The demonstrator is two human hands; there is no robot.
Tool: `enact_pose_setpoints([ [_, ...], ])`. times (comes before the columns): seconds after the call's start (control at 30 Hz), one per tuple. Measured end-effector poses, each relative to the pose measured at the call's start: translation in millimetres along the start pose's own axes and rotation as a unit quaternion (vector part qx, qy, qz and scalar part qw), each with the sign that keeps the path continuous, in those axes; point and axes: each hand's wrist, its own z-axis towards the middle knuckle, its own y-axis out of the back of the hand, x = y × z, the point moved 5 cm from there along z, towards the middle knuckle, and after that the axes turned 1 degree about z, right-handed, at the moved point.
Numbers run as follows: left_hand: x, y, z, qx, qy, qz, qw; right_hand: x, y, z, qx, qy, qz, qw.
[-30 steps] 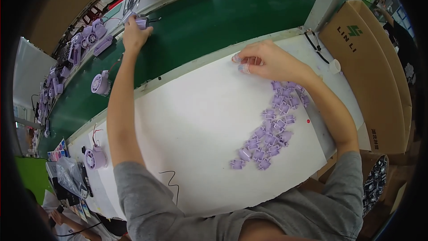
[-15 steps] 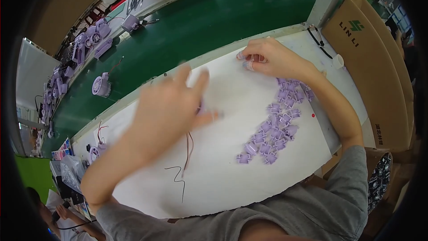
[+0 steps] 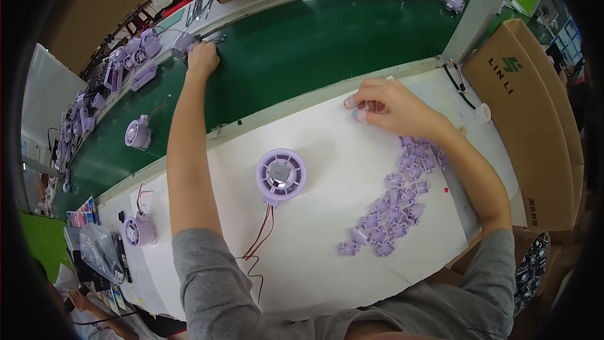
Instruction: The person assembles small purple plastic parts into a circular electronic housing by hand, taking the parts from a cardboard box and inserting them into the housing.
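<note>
My left hand (image 3: pixel 203 58) is stretched far out over the green belt (image 3: pixel 283 38), its fingers curled in beside a purple cylindrical part (image 3: pixel 182 45) with dark leads. What the fingertips grip there is too small to make out. On the white sheet (image 3: pixel 314 277) lies a round purple fan unit (image 3: pixel 281 175) with a silver square at its hub, its red and dark wires (image 3: pixel 261 230) trailing toward me. My right hand (image 3: pixel 393 106) hovers near the sheet's far edge, fingers bent together with wrapped tips; anything in them is hidden. Nearest to it is a pile of small purple clips (image 3: pixel 393 204).
Another purple fan unit (image 3: pixel 138 133) stands on the belt, and one more (image 3: pixel 138 231) sits at the sheet's left. Purple parts (image 3: pixel 129 56) crowd the far left. A tall cardboard box (image 3: pixel 535 126) borders the right, beside black-handled cutters (image 3: pixel 460 85) and a white cap (image 3: pixel 482 113).
My left hand has swung from above the fan unit out to the far belt, uncovering the unit. My right hand keeps its bent pose, slightly lower in the picture as the view shifted.
</note>
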Motion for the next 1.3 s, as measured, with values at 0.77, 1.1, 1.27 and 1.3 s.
enact_pose_setpoints([
  [0.77,143.1,40.9,-87.6,-0.278,0.134,-0.342,0.888,2.6,-8.8,2.7,-0.004,0.012,-0.002,1.0],
  [1.1,66.3,135.8,-311.9,-0.197,0.087,-0.705,0.676,-1.2,-4.7,-1.9,0.001,0.019,-0.017,1.0],
  [1.27,38.3,76.2,-389.5,-0.193,-0.018,-0.836,0.513,-0.1,-4.1,-3.1,0.008,0.018,-0.023,1.0],
  [1.3,38.0,80.9,-404.8,-0.151,-0.105,-0.846,0.501,2.2,-5.8,-2.4,0.012,0.018,-0.027,0.999],
])
